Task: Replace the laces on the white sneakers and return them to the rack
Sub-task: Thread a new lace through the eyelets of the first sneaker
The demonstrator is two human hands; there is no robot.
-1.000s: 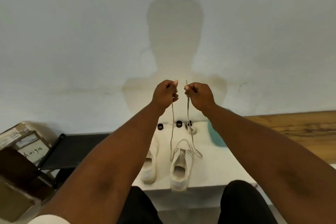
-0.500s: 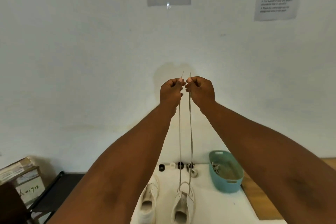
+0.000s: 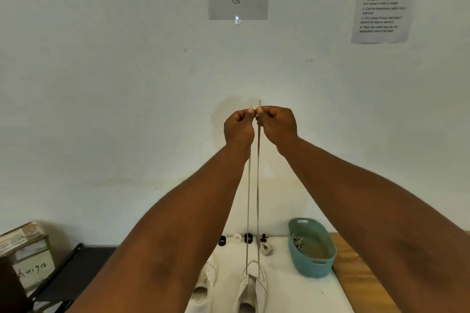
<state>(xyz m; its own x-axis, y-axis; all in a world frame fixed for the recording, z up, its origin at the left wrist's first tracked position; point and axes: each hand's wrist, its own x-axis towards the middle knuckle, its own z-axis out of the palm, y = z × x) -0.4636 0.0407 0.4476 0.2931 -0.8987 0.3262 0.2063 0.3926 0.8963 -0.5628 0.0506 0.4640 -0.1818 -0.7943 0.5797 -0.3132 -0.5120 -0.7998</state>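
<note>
Two white sneakers stand on the white table (image 3: 292, 287). The right sneaker (image 3: 250, 290) has a grey lace (image 3: 258, 185) threaded through its front eyelets; both halves run taut straight up. My left hand (image 3: 239, 129) pinches one lace end and my right hand (image 3: 277, 124) pinches the other, held side by side high in front of the wall, tips poking above the fingers. The left sneaker (image 3: 204, 284) is partly hidden behind my left forearm.
A teal oval basket (image 3: 311, 249) with old laces stands at the table's right. Small black and white rings (image 3: 236, 238) line the wall edge. A wooden surface (image 3: 361, 274) lies right, a black folding stand (image 3: 68, 269) and cardboard boxes (image 3: 25, 254) left. Papers hang on the wall.
Both hands rose and came together, pulling the lace halves taut and parallel. The view tilted upward, bringing the wall papers and basket into sight.
</note>
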